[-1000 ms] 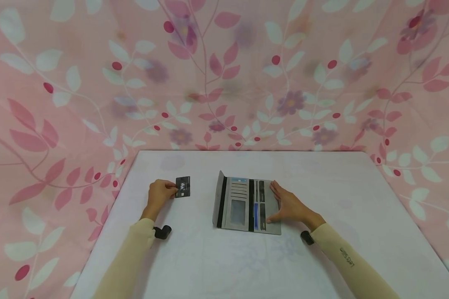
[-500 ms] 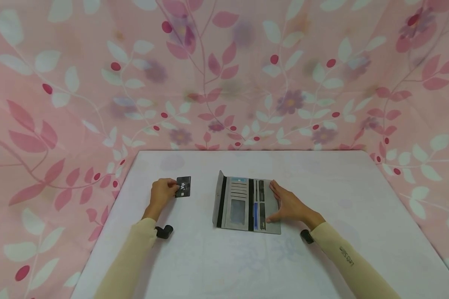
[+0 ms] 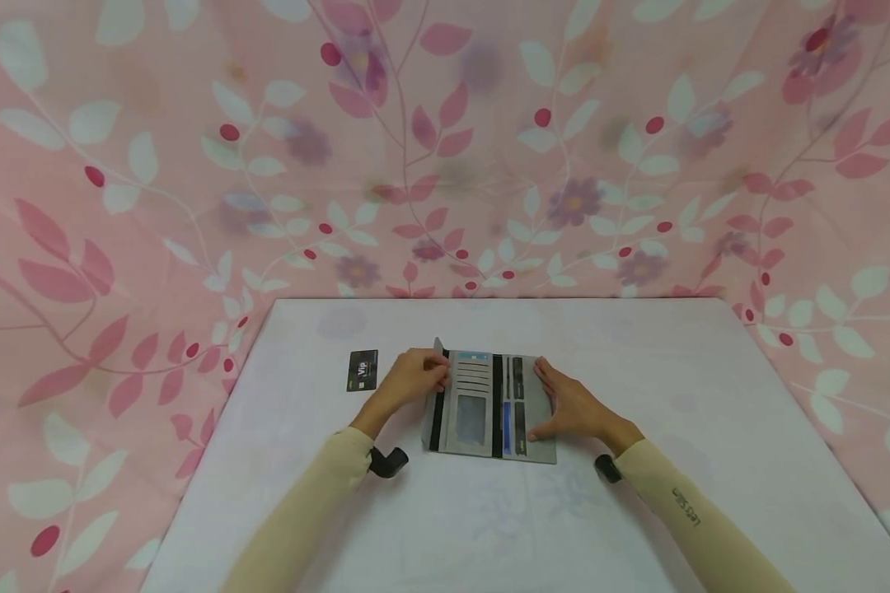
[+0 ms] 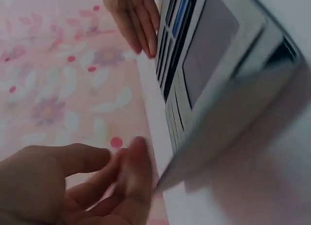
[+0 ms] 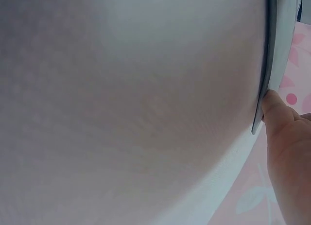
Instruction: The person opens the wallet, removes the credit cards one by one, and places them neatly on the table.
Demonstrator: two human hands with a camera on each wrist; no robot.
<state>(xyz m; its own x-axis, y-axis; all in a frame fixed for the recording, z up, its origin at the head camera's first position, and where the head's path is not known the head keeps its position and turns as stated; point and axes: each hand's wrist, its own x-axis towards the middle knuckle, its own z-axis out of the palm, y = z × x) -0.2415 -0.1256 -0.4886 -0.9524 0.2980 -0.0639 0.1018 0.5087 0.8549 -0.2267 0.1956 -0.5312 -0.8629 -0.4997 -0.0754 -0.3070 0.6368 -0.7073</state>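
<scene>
A grey wallet (image 3: 475, 420) lies opened out on the table, its left flap raised at an angle. Card slots, a clear window and several cards, one of them blue (image 3: 508, 428), show inside it. My left hand (image 3: 419, 372) hovers at the upper part of that flap with loosely bent fingers; the left wrist view shows nothing between the fingers (image 4: 138, 171). With spread fingers and thumb, my right hand (image 3: 578, 409) rests on the wallet's right panel. In the right wrist view its thumb (image 5: 277, 111) touches the wallet's edge. A black VIP card (image 3: 362, 371) lies flat, left of the wallet.
A white cloth covers the table (image 3: 489, 527). Pink floral fabric (image 3: 445, 148) hangs behind it and at the sides. Each wrist carries a small black camera, such as the left one (image 3: 389, 463).
My left hand has let go of the VIP card, which stays on the table. It has moved right to the wallet's flap. The right hand has kept its place.
</scene>
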